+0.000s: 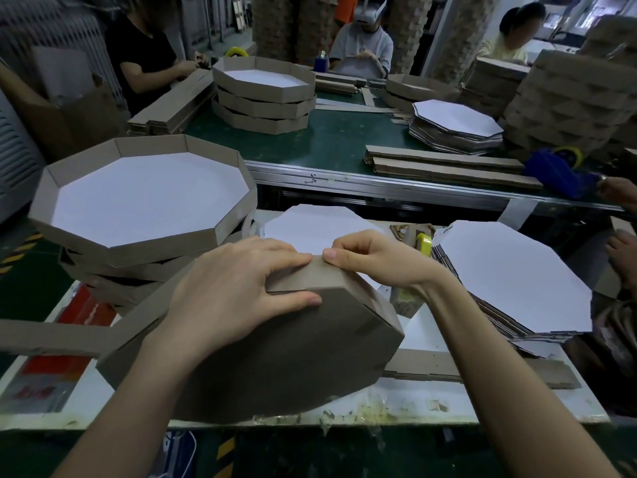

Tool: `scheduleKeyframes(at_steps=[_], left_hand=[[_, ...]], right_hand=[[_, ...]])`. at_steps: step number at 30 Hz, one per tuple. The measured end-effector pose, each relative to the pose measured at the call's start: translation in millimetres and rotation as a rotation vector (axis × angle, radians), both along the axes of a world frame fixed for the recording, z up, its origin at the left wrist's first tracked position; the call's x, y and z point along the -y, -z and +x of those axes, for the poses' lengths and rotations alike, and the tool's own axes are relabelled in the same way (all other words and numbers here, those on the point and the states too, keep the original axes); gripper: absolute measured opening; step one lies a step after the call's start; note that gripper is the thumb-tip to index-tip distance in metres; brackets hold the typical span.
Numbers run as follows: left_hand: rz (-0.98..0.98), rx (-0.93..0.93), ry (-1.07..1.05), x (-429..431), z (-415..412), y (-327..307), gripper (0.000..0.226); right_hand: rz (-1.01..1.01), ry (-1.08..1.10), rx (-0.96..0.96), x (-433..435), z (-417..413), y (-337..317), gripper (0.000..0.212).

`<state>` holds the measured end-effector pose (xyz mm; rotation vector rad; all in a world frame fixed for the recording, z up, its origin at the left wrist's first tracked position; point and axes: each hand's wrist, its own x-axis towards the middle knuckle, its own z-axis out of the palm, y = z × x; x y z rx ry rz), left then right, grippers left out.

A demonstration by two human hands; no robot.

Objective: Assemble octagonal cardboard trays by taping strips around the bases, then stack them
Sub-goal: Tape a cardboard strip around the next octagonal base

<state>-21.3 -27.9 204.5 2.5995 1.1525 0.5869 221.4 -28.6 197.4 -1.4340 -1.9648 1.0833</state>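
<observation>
**Wrap under way on 1 tray; finished stack at left, many bases left to do**

Worktable (499, 405): white top, scarred with tape residue along the near edge.

Stack of finished trays (165, 246), far left on the table: walls up, white floors showing. Several deep; the lower ones are hidden, so no exact count. This is the completed part of the job.

Pile of flat bases (510, 274), right side: white octagons without walls, a thick pile. Judged as the bulk of the work remaining. 1 more loose base (310, 225) lies just behind the hands.

Tray in progress (293, 357), centre: tipped up on edge, brown underside toward the camera, lower edge resting on the table.

Strip (69, 334): folded around the tray's right and top sides. Its free tail runs off to the left, not yet bent on. Roughly half the sides look walled.

Left hand (234, 298): fingers curled over the strip's top edge, thumb flat on the brown face, clamping strip to base.

Right hand (375, 260): thumb and forefinger pinched together on the strip's upper edge, just beside the left fingertips.

Tape patches (363, 327): darker squares over the right-hand corners, apparently already stuck.

Left to do, by judgement: fold the tail round, tape the remaining corners, add to the stack.
</observation>
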Motion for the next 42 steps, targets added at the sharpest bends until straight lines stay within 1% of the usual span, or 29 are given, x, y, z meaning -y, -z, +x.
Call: scheduleKeyframes(at_steps=[2, 4, 6, 7, 8, 11, 13, 15, 16, 17, 18, 19, 20, 23, 24, 25, 27, 28, 29, 30, 31, 33, 35, 36, 39, 40, 42], left_hand=[[-0.001, -0.005, 0.005, -1, 0, 0, 0.076], [-0.001, -0.007, 0.016, -2, 1, 0, 0.075], [-0.012, 0.001, 0.019, -4, 3, -1, 0.075], [-0.017, 0.003, 0.019, -4, 4, -1, 0.075], [-0.018, 0.003, 0.02, -4, 4, -1, 0.076], [-0.008, -0.006, 0.033, -4, 6, -1, 0.077], [0.001, 0.0, 0.04, -4, 6, -1, 0.076], [0.005, 0.006, 0.035, -4, 6, -1, 0.076], [0.005, 0.014, 0.033, -5, 6, 0, 0.075], [0.002, 0.025, 0.03, -5, 5, 0, 0.074], [-0.002, 0.035, 0.027, -5, 4, 1, 0.073], [-0.006, 0.04, 0.021, -6, 3, 1, 0.072], [-0.008, 0.036, 0.015, -7, 1, 1, 0.07], [0.019, -0.023, 0.009, -8, -2, 0, 0.066], [0.033, -0.046, 0.012, -8, -1, -1, 0.064], [0.046, -0.06, 0.013, -6, 1, -1, 0.062], [0.068, -0.072, 0.02, -3, 5, -1, 0.059], [0.07, -0.079, 0.02, -2, 7, -1, 0.058], [0.068, -0.09, 0.019, -2, 9, -2, 0.058], [0.064, -0.098, 0.016, -2, 11, -2, 0.059], [0.064, -0.1, 0.015, -2, 12, -2, 0.059], [0.069, -0.097, 0.011, -2, 13, -2, 0.059], [0.072, -0.1, 0.005, -2, 15, -1, 0.058], [0.071, -0.104, 0.002, -2, 16, -1, 0.058], [0.075, -0.1, -0.009, -2, 16, 0, 0.056], [0.076, -0.1, -0.012, -2, 17, 0, 0.056], [0.075, -0.099, -0.015, -1, 17, -1, 0.055]], right_hand=[[-0.126, -0.005, -0.196, 3, 0, 16, 0.034], [-0.202, -0.001, -0.381, 5, 3, 28, 0.034], [-0.248, -0.04, -0.491, 4, 7, 29, 0.026], [-0.274, -0.071, -0.526, 4, 9, 28, 0.018], [-0.302, -0.104, -0.563, 3, 11, 27, 0.018], [-0.39, -0.147, -0.6, 2, 17, 30, 0.041], [-0.407, -0.171, -0.612, 0, 19, 33, 0.044], [-0.433, -0.187, -0.66, -2, 22, 35, 0.037], [-0.442, -0.193, -0.691, -3, 26, 39, 0.03], [-0.441, -0.174, -0.717, -4, 31, 44, 0.022], [-0.433, -0.108, -0.724, -5, 37, 50, 0.017], [-0.411, 0.012, -0.706, -7, 44, 58, 0.019], [-0.378, 0.183, -0.668, -11, 52, 69, 0.023], [-0.245, 0.813, -0.475, -26, 81, 105, 0.024], [-0.232, 0.981, -0.406, -29, 93, 117, 0.022], [-0.238, 1.1, -0.339, -32, 105, 129, 0.021], [-0.295, 1.254, -0.155, -37, 129, 151, 0.014], [-0.339, 1.298, -0.06, -40, 137, 159, 0.006], [-0.383, 1.336, 0.023, -43, 144, 165, 0.013], [-0.434, 1.356, 0.083, -46, 149, 169, 0.026], [-0.467, 1.363, 0.127, -48, 151, 169, 0.034], [-0.507, 1.356, 0.216, -51, 153, 168, 0.041], [-0.56, 1.307, 0.325, -52, 156, 169, 0.043], [-0.576, 1.29, 0.306, -52, 158, 170, 0.044], [-0.627, 1.261, 0.047, -53, 164, 171, 0.047], [-0.638, 1.283, -0.008, -53, 165, 169, 0.043], [-0.575, 1.361, -0.125, -54, 170, 169, 0.034]])
